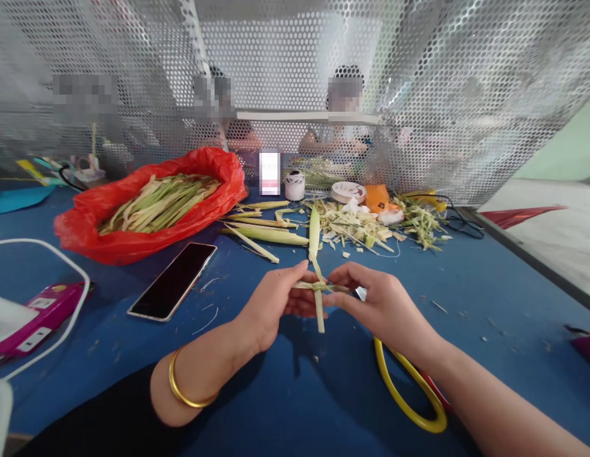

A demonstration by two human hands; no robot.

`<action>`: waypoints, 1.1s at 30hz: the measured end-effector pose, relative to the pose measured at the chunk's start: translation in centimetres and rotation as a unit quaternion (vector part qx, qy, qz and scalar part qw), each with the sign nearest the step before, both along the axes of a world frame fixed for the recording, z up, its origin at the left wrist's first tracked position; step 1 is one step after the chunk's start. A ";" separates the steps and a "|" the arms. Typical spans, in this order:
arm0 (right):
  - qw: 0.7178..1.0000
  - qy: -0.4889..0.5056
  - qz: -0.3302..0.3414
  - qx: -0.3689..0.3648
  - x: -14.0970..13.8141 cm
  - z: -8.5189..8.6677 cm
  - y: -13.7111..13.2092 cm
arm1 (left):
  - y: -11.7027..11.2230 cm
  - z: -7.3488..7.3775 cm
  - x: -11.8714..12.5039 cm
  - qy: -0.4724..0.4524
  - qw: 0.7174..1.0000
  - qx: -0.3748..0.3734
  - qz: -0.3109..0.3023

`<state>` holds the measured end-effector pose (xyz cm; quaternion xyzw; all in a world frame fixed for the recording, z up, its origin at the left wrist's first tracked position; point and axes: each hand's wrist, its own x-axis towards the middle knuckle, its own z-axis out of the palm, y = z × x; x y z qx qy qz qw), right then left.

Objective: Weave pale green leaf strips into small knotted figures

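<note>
Pale green leaf strips, crossed and folded at a small knot, are held up between both hands over the blue table. My left hand pinches the left end of the crossing strip, with other fingers behind it. My right hand grips the strip's right end between thumb and fingertips. A wider leaf end points up from the knot, and a narrow strip hangs below. Beneath my right wrist shows a yellow loop handle with red beside it, perhaps scissors; a metal glint shows by my right fingers. Whether that hand touches the tool is unclear.
A red plastic bag full of leaf strips stands at left, behind a phone. Leaf pieces and a scrap pile lie ahead. A purple power strip has a white cable. Behind a perforated screen sit people.
</note>
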<state>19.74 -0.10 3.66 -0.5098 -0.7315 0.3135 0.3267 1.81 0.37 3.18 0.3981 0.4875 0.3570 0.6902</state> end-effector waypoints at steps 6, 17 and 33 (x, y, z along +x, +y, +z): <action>0.995 -0.031 0.017 0.096 0.2 0.3 -0.1 | 0.6 1.1 -1.1 0.072 0.989 0.022 -0.128; 0.981 -0.080 0.106 0.144 0.1 -0.2 -0.1 | 0.7 -0.2 -1.0 0.046 0.988 -0.025 -0.148; 0.979 -0.071 0.144 0.122 0.6 0.7 -0.1 | 0.6 0.1 -1.1 0.090 0.981 0.031 -0.169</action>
